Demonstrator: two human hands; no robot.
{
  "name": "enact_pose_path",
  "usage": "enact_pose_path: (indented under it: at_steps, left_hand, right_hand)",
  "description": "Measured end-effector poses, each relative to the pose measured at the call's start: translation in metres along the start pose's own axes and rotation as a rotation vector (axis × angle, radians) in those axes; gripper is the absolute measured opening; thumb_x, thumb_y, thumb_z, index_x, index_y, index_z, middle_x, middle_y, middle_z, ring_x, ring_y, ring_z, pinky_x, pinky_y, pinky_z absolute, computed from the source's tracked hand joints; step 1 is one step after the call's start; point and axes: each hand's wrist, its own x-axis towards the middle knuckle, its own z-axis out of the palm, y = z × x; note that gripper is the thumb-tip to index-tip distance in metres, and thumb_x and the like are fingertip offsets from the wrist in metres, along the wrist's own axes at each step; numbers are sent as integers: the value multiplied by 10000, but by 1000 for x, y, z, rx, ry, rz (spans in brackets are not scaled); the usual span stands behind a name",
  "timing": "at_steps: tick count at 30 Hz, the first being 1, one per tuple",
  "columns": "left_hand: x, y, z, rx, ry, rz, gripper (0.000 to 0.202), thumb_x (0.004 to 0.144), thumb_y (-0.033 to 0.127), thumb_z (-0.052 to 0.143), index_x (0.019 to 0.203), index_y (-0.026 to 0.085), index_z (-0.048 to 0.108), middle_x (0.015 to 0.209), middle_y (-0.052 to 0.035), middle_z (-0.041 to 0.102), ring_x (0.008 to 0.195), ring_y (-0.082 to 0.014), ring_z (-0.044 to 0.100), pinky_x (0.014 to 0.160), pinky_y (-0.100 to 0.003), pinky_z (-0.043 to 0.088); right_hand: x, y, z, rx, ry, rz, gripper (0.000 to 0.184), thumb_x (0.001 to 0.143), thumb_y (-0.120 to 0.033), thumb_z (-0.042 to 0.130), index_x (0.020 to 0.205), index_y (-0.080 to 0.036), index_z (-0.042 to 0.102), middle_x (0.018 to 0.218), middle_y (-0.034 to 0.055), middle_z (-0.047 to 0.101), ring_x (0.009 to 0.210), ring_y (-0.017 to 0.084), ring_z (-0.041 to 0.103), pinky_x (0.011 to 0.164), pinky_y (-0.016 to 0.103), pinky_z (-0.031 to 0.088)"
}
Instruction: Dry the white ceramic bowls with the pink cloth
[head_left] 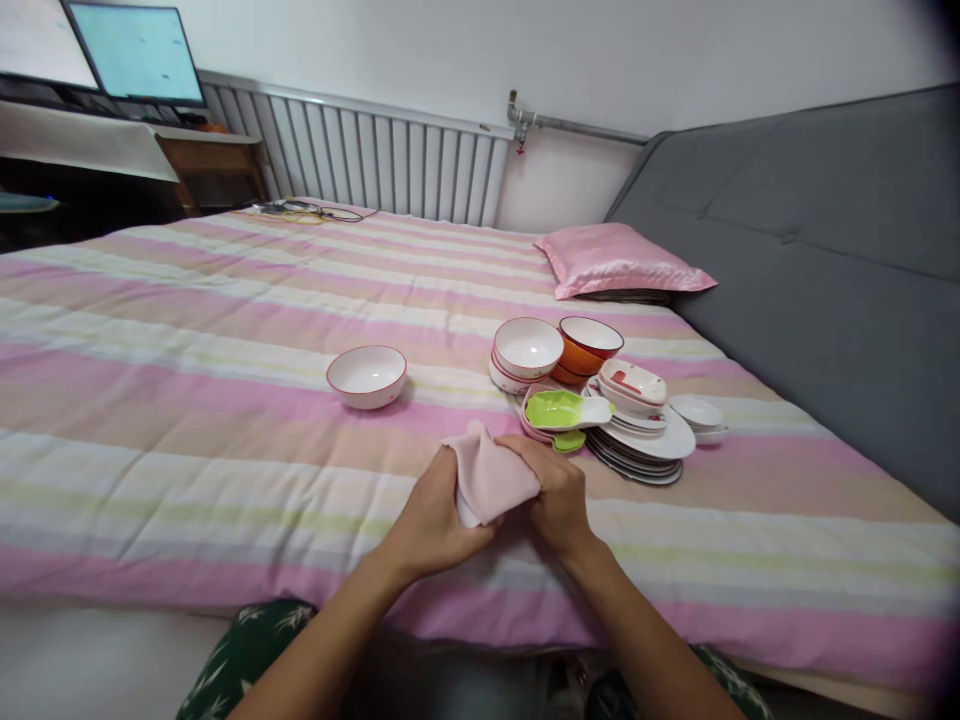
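A pale pink cloth [495, 475] is bunched between my two hands, above the near edge of the bed. My left hand [429, 520] is closed around its left side, thumb toward me. On the right, my right hand [556, 492] grips the cloth with its fingers over the top. A small white edge [466, 512] shows under the cloth by my left thumb; what it belongs to is hidden. Just beyond my right hand lie green leaf-shaped dishes [559, 410]. A white bowl with a red rim [367, 378] stands alone to the left.
Stacked red-rimmed bowls [529, 350], orange bowls [581, 358], plates [675, 440] with rectangular dishes [634, 382] on top, and small white dishes [699, 412] stand on the striped bed [225, 400]. Farther back are a pink pillow [622, 258], cables [307, 210] and the grey headboard [810, 230].
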Motion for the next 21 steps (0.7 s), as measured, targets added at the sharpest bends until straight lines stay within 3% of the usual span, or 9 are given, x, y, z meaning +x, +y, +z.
enact_pose_path:
  at_steps: [7,12,21]
  left_hand:
    - [1,0,-1,28,10,-18,521,675,195,645,1150,185,432,1102,-84,541,1011,-250,549,846,-385,474]
    - [3,3,-4,42,14,-9,473,689,215,646,1116,187,445,1087,-76,551,1005,-240,550,857,-383,473]
    - [5,2,-6,74,38,41,588,676,223,653,1201,188,392,1166,-92,525,1077,-245,520,931,-402,437]
  right_hand:
    - [-8,15,9,161,-33,225,450,668,-94,468,1059,-212,658,997,42,718,891,211,666,772,280,487]
    - [-12,23,19,285,-5,318,461,636,-72,455,1015,-213,675,987,38,719,898,217,657,799,301,483]
    - [-17,30,30,482,-35,425,428,637,-61,455,973,-202,682,934,36,717,839,219,645,747,312,499]
